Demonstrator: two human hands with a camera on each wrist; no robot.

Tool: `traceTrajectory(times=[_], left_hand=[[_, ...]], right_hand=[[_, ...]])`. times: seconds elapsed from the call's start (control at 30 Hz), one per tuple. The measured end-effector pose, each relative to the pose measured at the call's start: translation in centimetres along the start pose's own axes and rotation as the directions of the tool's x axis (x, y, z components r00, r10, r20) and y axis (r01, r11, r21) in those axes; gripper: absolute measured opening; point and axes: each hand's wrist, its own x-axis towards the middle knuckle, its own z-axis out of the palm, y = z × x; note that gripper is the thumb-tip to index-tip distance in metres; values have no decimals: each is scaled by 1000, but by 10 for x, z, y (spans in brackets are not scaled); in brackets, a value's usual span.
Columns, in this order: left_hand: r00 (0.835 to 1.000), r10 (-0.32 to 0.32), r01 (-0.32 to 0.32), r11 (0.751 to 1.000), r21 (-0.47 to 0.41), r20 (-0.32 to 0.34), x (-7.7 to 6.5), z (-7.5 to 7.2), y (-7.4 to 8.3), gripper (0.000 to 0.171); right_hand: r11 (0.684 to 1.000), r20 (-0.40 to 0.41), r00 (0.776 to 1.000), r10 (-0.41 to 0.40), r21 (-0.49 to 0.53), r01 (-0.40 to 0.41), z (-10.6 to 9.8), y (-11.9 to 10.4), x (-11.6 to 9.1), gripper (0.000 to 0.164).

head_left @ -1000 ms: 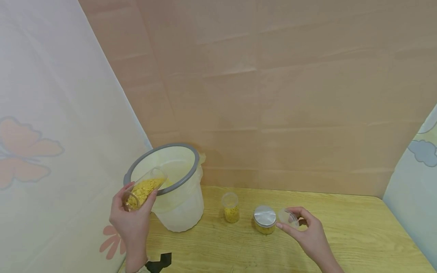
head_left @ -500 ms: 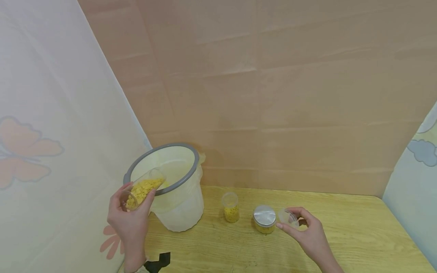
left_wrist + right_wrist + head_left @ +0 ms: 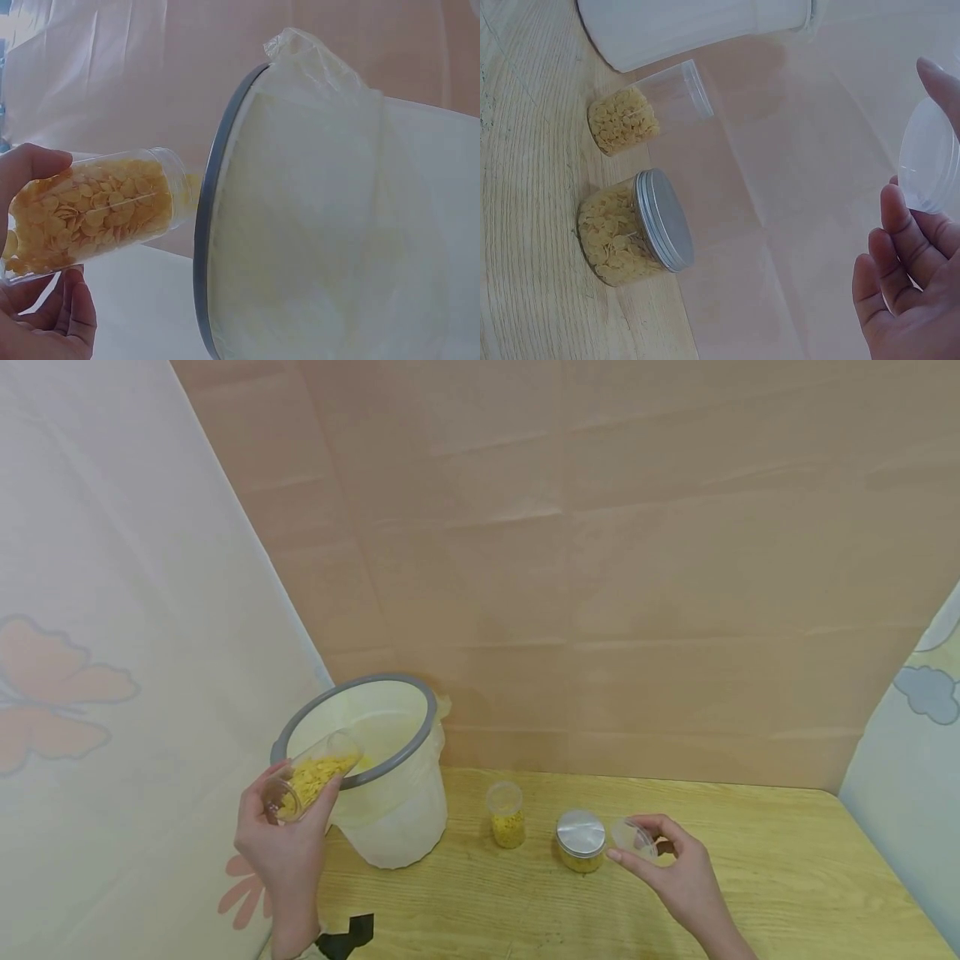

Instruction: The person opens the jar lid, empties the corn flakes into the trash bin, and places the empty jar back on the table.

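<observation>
My left hand (image 3: 279, 843) grips a clear plastic jar (image 3: 97, 210) partly filled with yellow flakes (image 3: 105, 199). Tilted, the jar points its uncapped mouth over the grey rim (image 3: 405, 760) of a white bin; some flakes lie right at the mouth in the left wrist view. The fingers wrap round the jar near its base. Between thumb and fingers, my right hand (image 3: 678, 868) pinches a clear round lid (image 3: 928, 154) above the table. Just left of that hand stands a jar with a silver lid (image 3: 581, 833), yellow pieces inside.
A second clear jar (image 3: 507, 818), with yellow pieces in its lower part, stands between the bin (image 3: 401, 831) and the silver-lidded jar. A pale plastic liner (image 3: 315, 64) hangs over the bin's edge. The wooden table (image 3: 787, 860) meets a pinkish backdrop (image 3: 637, 693) behind.
My left hand and its tilted jar have shifted slightly left, and the flakes sit thinner toward the jar's base. The right hand keeps its place with the lid.
</observation>
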Motion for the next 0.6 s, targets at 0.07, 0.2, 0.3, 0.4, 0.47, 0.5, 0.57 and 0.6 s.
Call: traceTrajectory(times=[0.07, 0.2, 0.3, 0.4, 0.47, 0.5, 0.57, 0.6], left_hand=[[1000, 3, -3, 1000, 0, -2, 0, 0, 2, 54], [1000, 14, -14, 1000, -1, -5, -2, 0, 9, 54], [1000, 22, -22, 1000, 0, -5, -4, 1, 17, 55], [1000, 26, -26, 1000, 3, -4, -5, 1, 23, 55], [1000, 27, -27, 1000, 6, -3, -6, 1, 26, 55], [1000, 28, -28, 1000, 5, -2, -6, 1, 27, 55], [1000, 30, -30, 1000, 4, -1, -6, 1, 29, 54], [999, 32, -32, 999, 2, 0, -6, 1, 30, 54]], right_hand=[[1000, 1, 1000, 2, 3, -2, 0, 0, 0, 44], [1000, 2, 1000, 9, 5, -9, 0, 1, 0, 44], [1000, 2, 1000, 14, 2, -14, 0, 1, -1, 45], [1000, 1, 1000, 16, -1, -16, 0, 2, -1, 45], [1000, 1, 1000, 16, 1, -16, 0, 2, -1, 45], [1000, 1, 1000, 17, 2, -17, 0, 2, -1, 44], [1000, 1, 1000, 16, 3, -16, 0, 3, -1, 44], [1000, 1, 1000, 15, 3, -15, 0, 3, -1, 44]])
